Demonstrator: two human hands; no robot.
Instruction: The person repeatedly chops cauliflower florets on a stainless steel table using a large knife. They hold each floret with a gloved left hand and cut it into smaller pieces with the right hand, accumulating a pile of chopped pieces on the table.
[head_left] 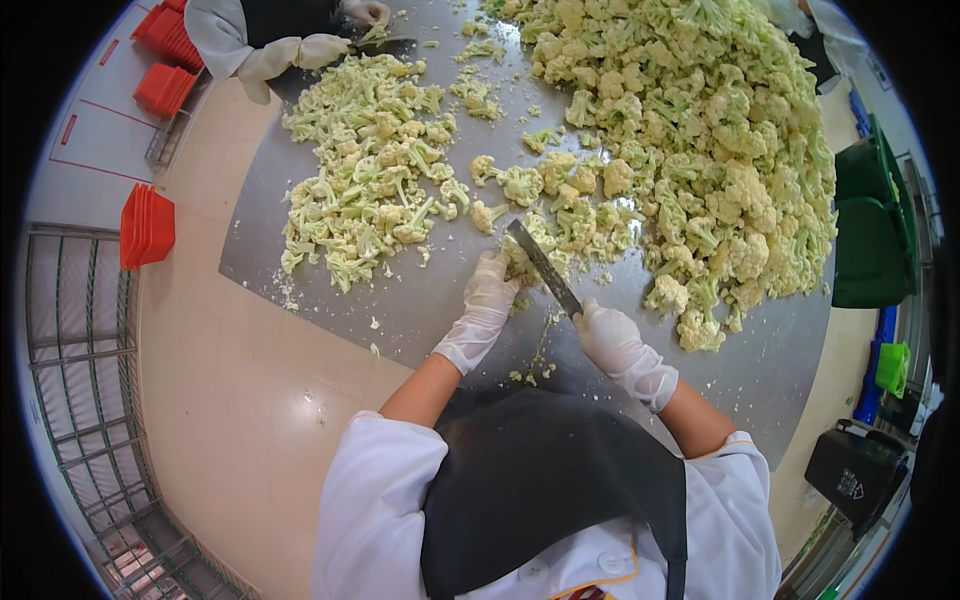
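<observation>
My gloved right hand (613, 345) is wrapped round the handle of a knife (543, 267), whose blade points up and to the left. Beneath and beside the blade is a piece of cauliflower (519, 262), which my gloved left hand (491, 290) grips at its left side. The blade partly hides that piece. Loose cauliflower florets (570, 190) lie just beyond my hands. To the left spreads a pile of small cut florets (365, 170). A much larger heap of cauliflower (720, 170) rises on the right.
A metal table (400, 325) carries all the cauliflower, with crumbs scattered on it. Across its far left corner, a co-worker's gloved hands (320, 50) are at work with a knife. Red baskets (148, 228) stand left, near a wire rack (80, 350). Green bins (872, 240) stand right.
</observation>
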